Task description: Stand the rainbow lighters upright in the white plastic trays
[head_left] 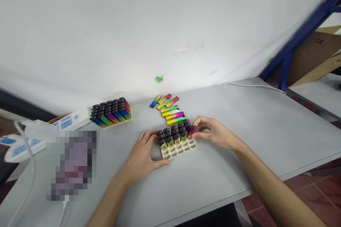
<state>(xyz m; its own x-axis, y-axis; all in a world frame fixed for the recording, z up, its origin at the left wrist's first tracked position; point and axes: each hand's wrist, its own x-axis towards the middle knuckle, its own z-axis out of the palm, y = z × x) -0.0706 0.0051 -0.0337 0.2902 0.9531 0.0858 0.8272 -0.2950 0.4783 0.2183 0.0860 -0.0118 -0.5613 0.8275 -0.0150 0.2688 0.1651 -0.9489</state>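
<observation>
A cream tray (179,149) on the grey table holds several upright lighters with black tops (169,141); its two front rows of slots are bare. My left hand (144,154) wraps round the tray's left end, fingers behind and thumb at the front edge. At the right end, my right hand (213,131) pinches a pink lighter (192,133) standing at the tray's last column. Just behind the tray lie several loose shiny lighters (172,113) in green, yellow, pink and red.
A second tray full of colourful lighters (112,113) stands at the back left. Further left are power strips (69,122) with white cables and a pixelated object (74,165). A white cable (250,85) runs along the back right, near a blue metal frame (286,67).
</observation>
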